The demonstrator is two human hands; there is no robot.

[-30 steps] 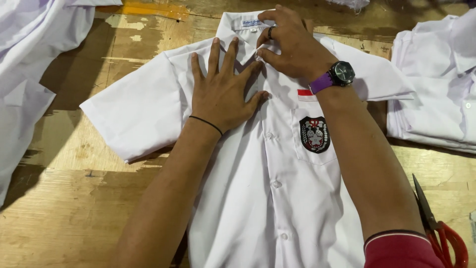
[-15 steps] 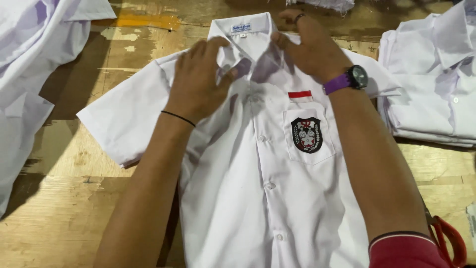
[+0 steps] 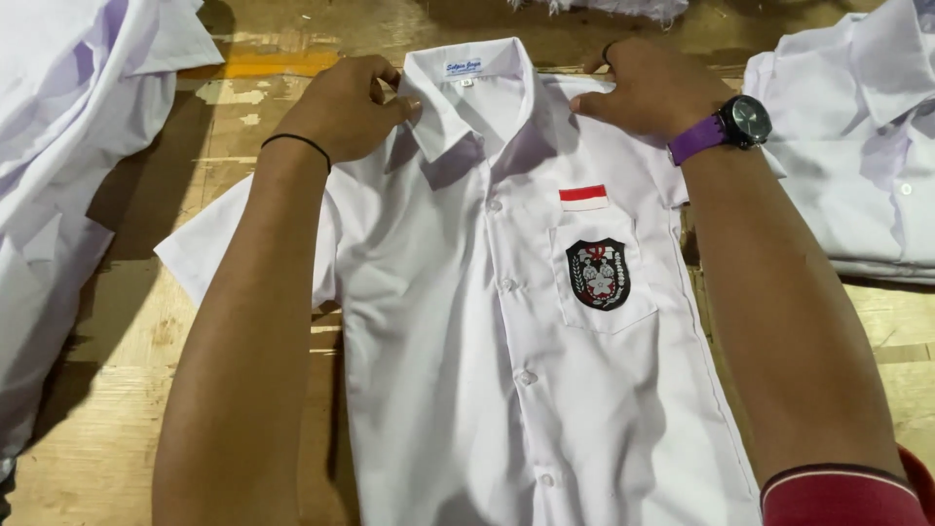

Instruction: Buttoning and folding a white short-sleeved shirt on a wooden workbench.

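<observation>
Face-up on a worn wooden surface (image 3: 243,117), a white short-sleeved shirt (image 3: 487,370) lies buttoned, and a person's two hands work at its shoulders, one on each side of the collar (image 3: 467,93). Left of the collar, the left hand (image 3: 341,107) is curled loosely, fingertips gripping the fabric at the collar's edge; right of the collar, the right hand (image 3: 648,93) is likewise half closed, pressing and pinching the cloth at the shoulder seam, a purple-strapped watch (image 3: 726,127) on its wrist. Done well, this step likely calls for an even pull outward from the collar on both sides, keeping the button line straight and the collar points level. Below the collar and to its right, the chest pocket carries a dark shield-shaped badge (image 3: 597,275) beneath a small red-and-white flag patch (image 3: 582,198). Soft creases run down the front, and one sleeve spreads flat, down and left of the collar. More white garments lie heaped far left (image 3: 68,146) and stacked far right (image 3: 857,146) of the collar.
</observation>
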